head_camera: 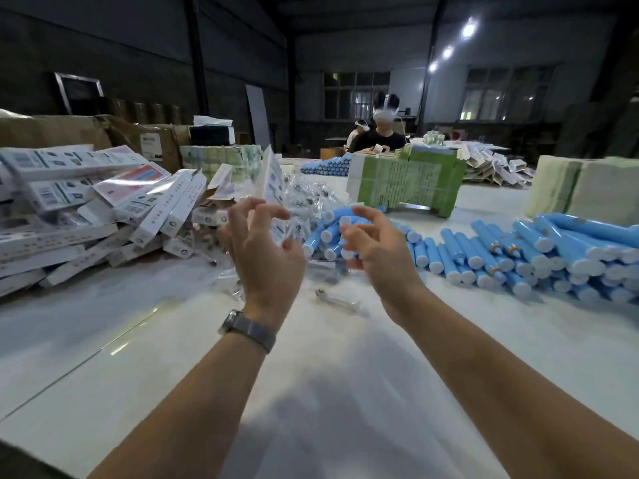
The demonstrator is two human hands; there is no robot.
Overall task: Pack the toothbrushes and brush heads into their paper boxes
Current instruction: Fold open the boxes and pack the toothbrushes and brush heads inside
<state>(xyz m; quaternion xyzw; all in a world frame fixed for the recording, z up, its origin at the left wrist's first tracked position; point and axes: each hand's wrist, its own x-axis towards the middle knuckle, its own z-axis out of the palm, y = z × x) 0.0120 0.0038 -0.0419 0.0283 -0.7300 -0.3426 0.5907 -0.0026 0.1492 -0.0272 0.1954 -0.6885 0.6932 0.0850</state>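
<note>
Both hands up over white table (pixel 345 392), holding nothing. Left hand (pixel 266 252), watch (pixel 247 328) on wrist, fingers loosely curled, spread wide. Right hand (pixel 377 250) same deal, relaxed curl. Blue toothbrushes (pixel 518 250) piled right behind right hand, spreading off right. Bagged brush heads (pixel 306 198) heaped just past left fingertips. Paper boxes (pixel 86 209) stacked messy far left, well apart from hands. One stray bagged head (pixel 337 299) lying between wrists.
</note>
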